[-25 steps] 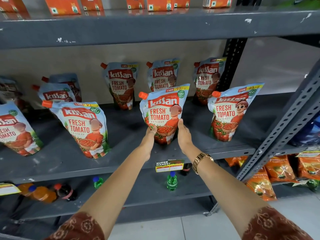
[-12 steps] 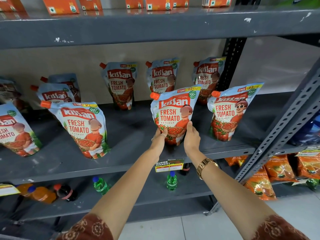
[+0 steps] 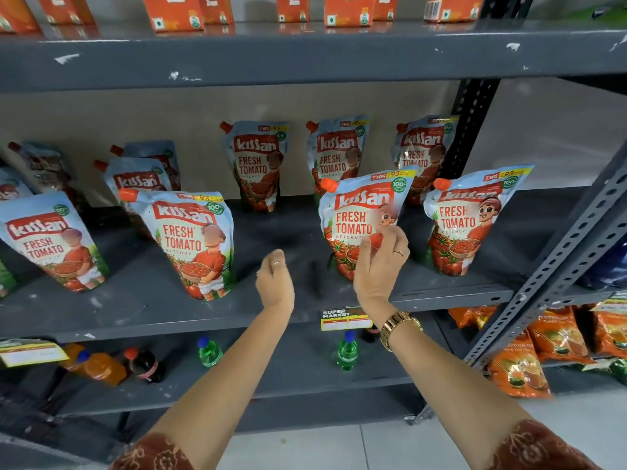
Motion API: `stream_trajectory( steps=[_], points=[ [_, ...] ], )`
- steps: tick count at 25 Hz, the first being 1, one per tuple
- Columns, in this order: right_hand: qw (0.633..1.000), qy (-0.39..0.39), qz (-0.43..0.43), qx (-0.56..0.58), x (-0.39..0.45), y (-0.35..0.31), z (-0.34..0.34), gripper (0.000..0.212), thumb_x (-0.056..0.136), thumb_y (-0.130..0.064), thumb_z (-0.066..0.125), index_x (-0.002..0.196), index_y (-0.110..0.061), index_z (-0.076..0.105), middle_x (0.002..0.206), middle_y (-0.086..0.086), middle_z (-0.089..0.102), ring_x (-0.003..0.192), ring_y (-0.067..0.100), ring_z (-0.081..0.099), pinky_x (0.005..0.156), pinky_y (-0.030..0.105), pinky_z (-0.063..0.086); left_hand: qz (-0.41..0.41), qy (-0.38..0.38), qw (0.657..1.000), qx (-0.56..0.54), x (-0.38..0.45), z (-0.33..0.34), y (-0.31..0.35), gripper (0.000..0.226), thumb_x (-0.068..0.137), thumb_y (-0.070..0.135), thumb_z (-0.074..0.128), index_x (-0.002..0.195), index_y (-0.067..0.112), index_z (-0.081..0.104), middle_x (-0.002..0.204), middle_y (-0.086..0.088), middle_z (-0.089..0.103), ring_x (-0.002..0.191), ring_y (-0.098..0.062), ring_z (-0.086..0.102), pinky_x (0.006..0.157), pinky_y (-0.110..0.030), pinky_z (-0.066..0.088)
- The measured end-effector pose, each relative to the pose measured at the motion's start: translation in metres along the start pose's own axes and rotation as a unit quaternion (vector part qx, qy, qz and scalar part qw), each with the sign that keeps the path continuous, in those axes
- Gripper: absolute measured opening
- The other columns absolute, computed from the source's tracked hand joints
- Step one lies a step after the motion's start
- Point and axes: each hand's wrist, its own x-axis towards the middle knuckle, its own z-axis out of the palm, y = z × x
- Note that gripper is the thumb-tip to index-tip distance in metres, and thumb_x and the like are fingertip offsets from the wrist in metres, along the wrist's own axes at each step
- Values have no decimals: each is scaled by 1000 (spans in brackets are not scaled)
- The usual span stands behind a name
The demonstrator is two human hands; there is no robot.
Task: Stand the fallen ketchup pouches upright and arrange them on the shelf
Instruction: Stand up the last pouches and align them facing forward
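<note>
Head view, only one. Grey shelf (image 3: 142,300) holds ketchup pouches, all upright as far as visible.

Front row, left to right: pouch A (image 3: 51,239) at the left edge, pouch B (image 3: 190,245), pouch C (image 3: 356,215), pouch D (image 3: 468,222). Wide bare gap between B and C. C and D stand just beside each other, both leaning slightly.

Back row against the wall: three pouches (image 3: 258,164) behind the gap and behind C/D, more on the left (image 3: 135,178), partly hidden by the front ones.

Right hand (image 3: 380,262): in front of C's lower half, fingers loosely curled, fingertips at the pouch face. Can't tell whether it actually pinches the pouch or just touches it. Gold watch (image 3: 400,327) on that wrist, ring on one finger.

Left hand (image 3: 274,279): over the bare gap, left of C, clear of every pouch. Fingers curled loosely, nothing in it.

Price tag (image 3: 344,318) on the shelf edge below C. Shelf below: green bottles (image 3: 346,354), an orange one, a dark one. Orange packets (image 3: 556,337) lower right. Orange boxes (image 3: 176,11) on the top shelf.
</note>
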Motion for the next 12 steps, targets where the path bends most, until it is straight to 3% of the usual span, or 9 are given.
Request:
stream_trajectory(
  steps=[4,7,8,12],
  points=[
    [996,-71,-44,21,-30,-18,26,37,89,-25,44,119,-5,51,126,19,48,116,31,44,100,41,40,98,72,993,-5,7,-42,6,33,94,26,42,114,6,60,112,1,56,105,-13,46,93,-23,35],
    [985,-144,-44,87,-55,-40,55,37,90,-24,43,123,-9,49,126,12,47,115,26,47,100,46,42,113,150,982,-21,13,-78,4,20,92,21,44,89,11,60,90,-2,60,89,-20,52,79,-28,40],
    [981,-161,-31,104,-62,-46,64,37,91,-25,43,124,-10,49,128,10,45,115,25,47,99,47,43,105,168,979,-33,16,-90,3,18,91,19,43,88,11,60,87,-4,60,87,-22,53,77,-28,40],
    [968,-212,15,130,-83,-69,96,36,94,-25,43,128,-13,47,133,8,42,117,23,47,99,46,43,56,184,981,-36,43,-134,9,25,88,10,39,101,7,60,102,-12,61,102,-28,54,86,-31,42]
  ],
)
